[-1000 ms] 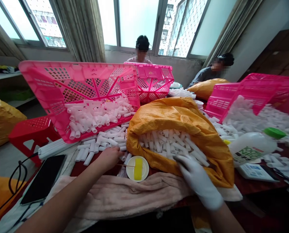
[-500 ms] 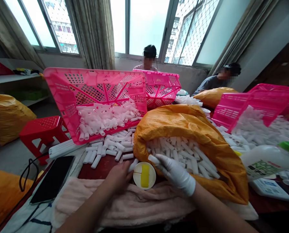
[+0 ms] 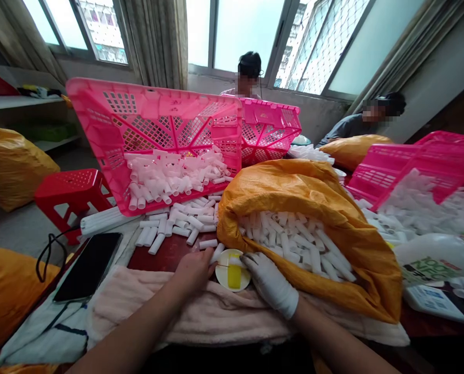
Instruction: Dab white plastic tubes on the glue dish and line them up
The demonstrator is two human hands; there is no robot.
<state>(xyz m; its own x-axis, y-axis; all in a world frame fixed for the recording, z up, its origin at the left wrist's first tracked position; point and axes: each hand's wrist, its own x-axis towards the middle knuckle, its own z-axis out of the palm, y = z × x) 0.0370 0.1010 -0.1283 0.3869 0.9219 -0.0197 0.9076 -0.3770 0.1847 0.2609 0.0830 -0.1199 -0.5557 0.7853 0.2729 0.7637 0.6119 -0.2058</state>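
My bare left hand (image 3: 193,270) is closed around a short white plastic tube (image 3: 217,253) at the left rim of a round white dish (image 3: 222,278). A thin brown stick juts from near its fingertips over the dish. Inside the dish lies a yellow block (image 3: 234,278). My right hand (image 3: 271,283), in a white glove, pinches another white tube (image 3: 237,261) by its right end, holding it across the dish above the block. Whether stick and tube touch is too small to tell. Beside the right hand, an orange sack (image 3: 278,179) lies open with many white tubes (image 3: 290,236) inside.
A tilted pink crate (image 3: 154,96) spills white tubes onto the dark red table. A pink towel (image 3: 201,317) lies under my forearms, a phone (image 3: 90,267) to the left. At right are a green-capped bottle (image 3: 434,257) and another pink crate (image 3: 391,166). Two people sit beyond.
My right hand has moved left and down from the sack's mouth, bringing its tube over the dish. The left hand stays at the dish's left side. The camera view has shifted slightly.
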